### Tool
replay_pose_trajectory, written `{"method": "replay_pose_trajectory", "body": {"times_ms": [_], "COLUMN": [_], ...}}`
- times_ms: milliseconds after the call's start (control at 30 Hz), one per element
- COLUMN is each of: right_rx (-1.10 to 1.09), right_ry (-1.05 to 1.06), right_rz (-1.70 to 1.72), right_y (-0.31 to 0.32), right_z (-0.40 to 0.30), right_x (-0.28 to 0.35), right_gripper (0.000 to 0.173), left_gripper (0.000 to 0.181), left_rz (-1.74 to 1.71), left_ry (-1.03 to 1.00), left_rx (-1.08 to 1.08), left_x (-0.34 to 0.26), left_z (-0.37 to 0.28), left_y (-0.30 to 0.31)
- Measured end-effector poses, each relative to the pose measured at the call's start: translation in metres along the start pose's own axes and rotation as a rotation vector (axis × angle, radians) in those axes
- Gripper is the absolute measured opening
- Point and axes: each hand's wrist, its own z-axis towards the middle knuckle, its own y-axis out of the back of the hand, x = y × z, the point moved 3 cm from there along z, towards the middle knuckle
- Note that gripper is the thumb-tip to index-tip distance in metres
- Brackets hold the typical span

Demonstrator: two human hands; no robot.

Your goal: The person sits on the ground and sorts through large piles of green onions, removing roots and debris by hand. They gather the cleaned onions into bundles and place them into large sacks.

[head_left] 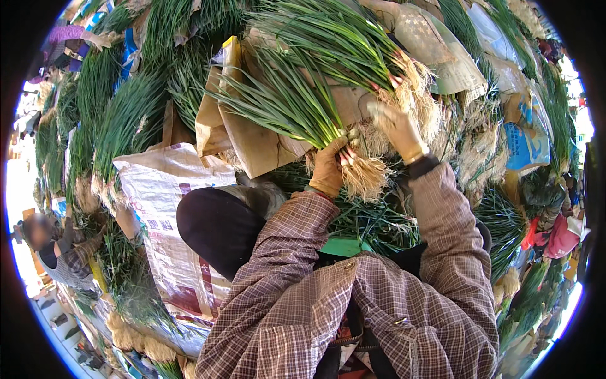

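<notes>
My left hand (328,166), in a tan work glove, is closed around the lower stems of a bunch of green onions (289,106). Their leaves fan out to the upper left, and the pale stringy roots (364,177) hang below my fingers. My right hand (397,129), gloved too, is raised beside the bunch, near the roots of a larger heap of green onions (331,42). Motion blurs its fingertips, so whether they pinch anything cannot be told. The heap lies over brown paper-like sacking (265,147).
A white printed woven sack (175,227) lies at my left knee. Loose green leaves (378,222) cover the ground between my legs. More bundles (128,109) stand at left. At right is a blue-and-white bag (525,144). Another person (71,256) sits at far left.
</notes>
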Motion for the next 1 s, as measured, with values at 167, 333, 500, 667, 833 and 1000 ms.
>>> {"method": "replay_pose_trajectory", "body": {"times_ms": [167, 333, 500, 667, 833, 1000], "right_rx": [-0.136, -0.035, -0.06, -0.168, -0.231, -0.772], "right_ry": [0.1, 0.116, -0.055, 0.12, 0.134, 0.045], "right_rz": [-0.978, -0.697, -0.685, -0.863, -0.122, -0.723], "right_y": [0.004, 0.001, -0.002, -0.011, 0.026, 0.205], "right_z": [0.045, 0.014, 0.017, 0.012, -0.033, -0.028], "right_x": [-0.006, 0.001, -0.009, 0.008, 0.032, 0.053], "right_gripper": [0.037, 0.014, 0.02, 0.01, 0.019, 0.026], "left_gripper": [0.023, 0.023, 0.018, 0.014, 0.013, 0.017], "left_rz": [-0.205, -0.055, -0.09, -0.064, -0.166, -0.139], "left_ry": [0.07, 0.089, 0.095, 0.007, 0.012, -0.076], "left_rx": [-0.037, -0.059, -0.045, -0.111, -0.057, -0.069], "left_x": [-0.004, -0.008, -0.007, -0.012, -0.014, -0.012], "left_z": [-0.003, -0.007, -0.006, -0.008, -0.012, -0.005], "left_y": [-0.012, -0.01, -0.018, -0.01, -0.03, -0.004]}}
